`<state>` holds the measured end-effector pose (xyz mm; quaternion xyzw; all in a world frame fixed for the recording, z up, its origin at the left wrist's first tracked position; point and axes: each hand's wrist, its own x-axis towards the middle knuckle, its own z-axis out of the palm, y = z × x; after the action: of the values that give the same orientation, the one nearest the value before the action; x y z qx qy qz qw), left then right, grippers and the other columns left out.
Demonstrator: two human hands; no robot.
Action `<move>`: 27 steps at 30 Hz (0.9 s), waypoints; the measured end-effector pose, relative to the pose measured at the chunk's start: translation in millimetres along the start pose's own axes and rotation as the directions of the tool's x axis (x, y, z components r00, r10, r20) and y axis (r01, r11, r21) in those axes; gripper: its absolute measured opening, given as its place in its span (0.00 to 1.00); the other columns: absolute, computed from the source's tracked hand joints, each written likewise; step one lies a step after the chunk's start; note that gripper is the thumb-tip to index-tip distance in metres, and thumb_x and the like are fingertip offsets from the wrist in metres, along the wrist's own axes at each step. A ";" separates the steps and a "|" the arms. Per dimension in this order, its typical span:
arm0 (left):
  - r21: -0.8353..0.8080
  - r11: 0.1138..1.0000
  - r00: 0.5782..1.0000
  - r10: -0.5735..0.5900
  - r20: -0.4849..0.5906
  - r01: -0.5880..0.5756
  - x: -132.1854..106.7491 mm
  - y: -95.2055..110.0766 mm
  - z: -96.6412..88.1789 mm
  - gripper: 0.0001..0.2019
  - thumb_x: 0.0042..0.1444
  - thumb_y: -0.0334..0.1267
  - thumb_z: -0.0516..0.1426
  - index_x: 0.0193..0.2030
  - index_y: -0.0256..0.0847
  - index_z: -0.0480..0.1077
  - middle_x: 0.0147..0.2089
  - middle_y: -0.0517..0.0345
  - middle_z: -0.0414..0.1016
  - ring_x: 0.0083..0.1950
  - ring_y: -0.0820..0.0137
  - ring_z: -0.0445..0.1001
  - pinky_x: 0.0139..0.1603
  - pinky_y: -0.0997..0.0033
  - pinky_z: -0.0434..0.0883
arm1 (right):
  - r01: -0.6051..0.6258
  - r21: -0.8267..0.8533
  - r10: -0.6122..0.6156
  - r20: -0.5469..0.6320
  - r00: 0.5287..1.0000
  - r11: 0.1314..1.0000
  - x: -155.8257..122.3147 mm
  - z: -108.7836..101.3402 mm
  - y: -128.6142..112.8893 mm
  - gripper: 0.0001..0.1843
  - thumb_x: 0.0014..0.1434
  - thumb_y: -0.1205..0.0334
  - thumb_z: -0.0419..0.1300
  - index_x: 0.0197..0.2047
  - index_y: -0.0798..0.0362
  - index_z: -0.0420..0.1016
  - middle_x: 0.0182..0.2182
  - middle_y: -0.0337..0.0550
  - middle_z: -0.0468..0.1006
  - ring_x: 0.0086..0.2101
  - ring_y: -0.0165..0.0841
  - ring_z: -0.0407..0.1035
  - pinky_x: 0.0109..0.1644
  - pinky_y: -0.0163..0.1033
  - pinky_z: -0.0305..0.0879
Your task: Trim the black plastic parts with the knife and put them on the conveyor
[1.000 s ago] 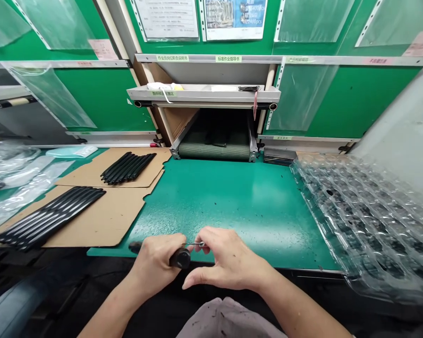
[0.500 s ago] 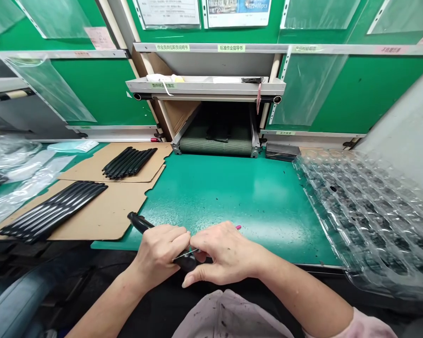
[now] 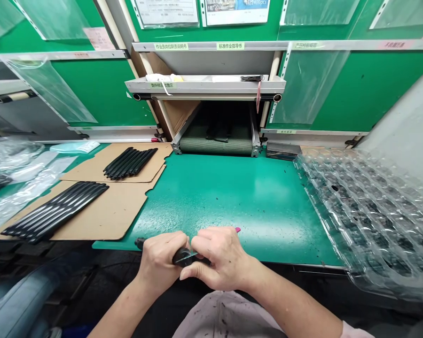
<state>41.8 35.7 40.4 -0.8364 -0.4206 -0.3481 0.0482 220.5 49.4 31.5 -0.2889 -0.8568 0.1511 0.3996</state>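
Observation:
My left hand [image 3: 164, 258] is closed around a dark black moulded part [image 3: 182, 255]. One end of the part pokes out left of the fist, above the table's front edge; the other shows between my hands. My right hand [image 3: 220, 258] is wrapped around a thin-bladed knife [image 3: 238, 229], whose pink end sticks out past the knuckles. The blade lies across the black part, with the right thumb below it. Most of the knife's handle is hidden in the palm.
Long black strips [image 3: 56, 209] and shorter black pieces [image 3: 130, 163] lie on cardboard [image 3: 116, 216] at left. A small conveyor [image 3: 215, 148] stands at the back centre. Clear plastic trays [image 3: 373, 216] are stacked at right, near a dark box [image 3: 283, 151]. Black crumbs dot the green tabletop [image 3: 229, 183].
The black part has turned in my left hand: its left end has dropped, and more of its near end shows between my hands. Both hands stay close together, the blade still against the part.

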 end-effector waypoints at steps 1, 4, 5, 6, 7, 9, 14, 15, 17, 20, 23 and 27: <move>-0.010 0.999 0.999 -0.048 0.000 0.048 -2.3 1.6 1.2 0.17 0.56 0.32 0.56 0.21 0.43 0.54 0.17 0.67 0.56 0.17 0.76 0.54 0.22 0.72 0.51 | -0.005 -0.033 0.004 -0.020 1.000 0.999 -0.5 1.8 -0.4 0.35 0.67 0.32 0.36 0.25 0.50 0.61 0.21 0.34 0.62 0.22 0.29 0.54 0.27 0.38 0.46; -0.026 0.969 0.969 -0.245 0.009 0.245 -10.8 7.8 6.5 0.17 0.54 0.34 0.56 0.20 0.43 0.52 0.18 0.67 0.54 0.19 0.76 0.53 0.22 0.73 0.52 | -0.030 -0.134 0.020 -0.074 0.997 0.991 -0.7 8.1 -1.7 0.37 0.68 0.34 0.32 0.24 0.51 0.63 0.21 0.37 0.63 0.22 0.30 0.55 0.27 0.39 0.46; -0.026 0.944 0.945 -0.328 0.010 0.328 -13.3 10.7 8.4 0.17 0.52 0.34 0.56 0.20 0.43 0.51 0.18 0.67 0.52 0.19 0.75 0.52 0.22 0.73 0.51 | -0.045 -0.163 0.028 -0.102 0.994 0.986 -0.4 10.7 -2.0 0.38 0.68 0.34 0.30 0.24 0.51 0.63 0.21 0.37 0.63 0.22 0.30 0.55 0.27 0.40 0.45; -0.027 0.910 0.910 -0.414 0.015 0.415 -15.4 13.9 10.1 0.16 0.50 0.34 0.56 0.20 0.44 0.50 0.18 0.68 0.51 0.20 0.75 0.51 0.22 0.73 0.51 | -0.066 -0.191 0.040 -0.137 0.990 0.979 -0.2 13.7 -2.3 0.38 0.69 0.35 0.30 0.23 0.51 0.63 0.21 0.38 0.64 0.22 0.30 0.55 0.27 0.40 0.44; -0.035 0.865 0.866 -0.499 0.033 0.500 -17.0 17.3 11.4 0.15 0.49 0.34 0.55 0.20 0.44 0.50 0.18 0.68 0.50 0.20 0.75 0.50 0.22 0.73 0.51 | -0.090 -0.216 0.053 -0.173 0.983 0.972 0.0 16.9 -2.5 0.38 0.69 0.35 0.30 0.23 0.51 0.62 0.21 0.39 0.64 0.22 0.31 0.56 0.28 0.40 0.44; -0.078 0.766 0.769 -0.630 0.107 0.638 -18.4 23.7 13.0 0.12 0.46 0.34 0.55 0.22 0.44 0.52 0.19 0.68 0.51 0.22 0.74 0.51 0.21 0.74 0.52 | -0.135 -0.261 0.070 -0.243 0.967 0.956 0.7 23.5 -2.6 0.38 0.69 0.36 0.31 0.23 0.51 0.62 0.21 0.40 0.65 0.23 0.32 0.57 0.28 0.41 0.44; -0.232 0.589 0.633 -0.729 0.261 0.774 -17.2 27.9 11.1 0.09 0.44 0.34 0.57 0.31 0.45 0.61 0.26 0.66 0.65 0.26 0.71 0.64 0.27 0.73 0.62 | -0.237 -0.312 0.124 -0.341 0.932 0.920 6.5 31.0 -1.6 0.37 0.66 0.31 0.35 0.25 0.50 0.64 0.23 0.41 0.66 0.26 0.34 0.58 0.30 0.42 0.47; -0.236 0.575 0.621 -0.741 0.257 0.784 -16.7 27.1 10.3 0.09 0.44 0.35 0.57 0.32 0.45 0.61 0.27 0.66 0.66 0.26 0.70 0.65 0.28 0.72 0.64 | -0.253 -0.319 0.135 -0.350 0.927 0.913 8.4 30.4 -1.2 0.37 0.64 0.28 0.36 0.26 0.50 0.65 0.23 0.41 0.66 0.26 0.34 0.58 0.30 0.43 0.48; -0.210 0.568 0.605 -0.756 0.249 0.796 -15.5 25.7 8.9 0.10 0.45 0.36 0.58 0.34 0.46 0.60 0.28 0.65 0.69 0.26 0.69 0.68 0.29 0.71 0.66 | -0.272 -0.339 0.145 -0.357 0.923 0.900 11.7 28.8 -0.3 0.38 0.62 0.26 0.36 0.26 0.50 0.65 0.24 0.41 0.66 0.27 0.35 0.58 0.31 0.43 0.49; -0.151 0.576 0.595 -0.762 0.257 0.803 -13.5 26.0 7.4 0.10 0.48 0.38 0.57 0.36 0.46 0.60 0.29 0.63 0.72 0.28 0.67 0.71 0.31 0.69 0.67 | -0.286 -0.367 0.152 -0.353 0.923 0.885 12.9 28.0 1.0 0.38 0.62 0.26 0.36 0.25 0.50 0.64 0.24 0.41 0.66 0.27 0.35 0.58 0.31 0.43 0.48; -0.132 0.583 0.595 -0.757 0.268 0.801 -11.9 28.2 6.7 0.11 0.48 0.38 0.57 0.39 0.46 0.62 0.32 0.61 0.74 0.30 0.64 0.73 0.32 0.68 0.68 | -0.277 -0.386 0.142 -0.343 0.928 0.880 9.8 30.5 1.5 0.37 0.63 0.27 0.38 0.23 0.50 0.63 0.23 0.40 0.66 0.27 0.34 0.57 0.30 0.43 0.46; -0.143 0.576 0.592 -0.763 0.259 0.805 -11.9 28.0 7.0 0.14 0.44 0.36 0.57 0.40 0.45 0.63 0.32 0.61 0.74 0.30 0.64 0.73 0.32 0.67 0.68 | -0.256 -0.394 0.127 -0.324 0.938 0.883 7.3 33.1 1.0 0.37 0.64 0.28 0.38 0.22 0.50 0.63 0.22 0.40 0.66 0.26 0.34 0.57 0.30 0.43 0.46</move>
<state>61.5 12.4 33.6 -0.5881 -0.7037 -0.3100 -0.2507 191.5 53.8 14.3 -0.4728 -0.7681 -0.0462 0.4294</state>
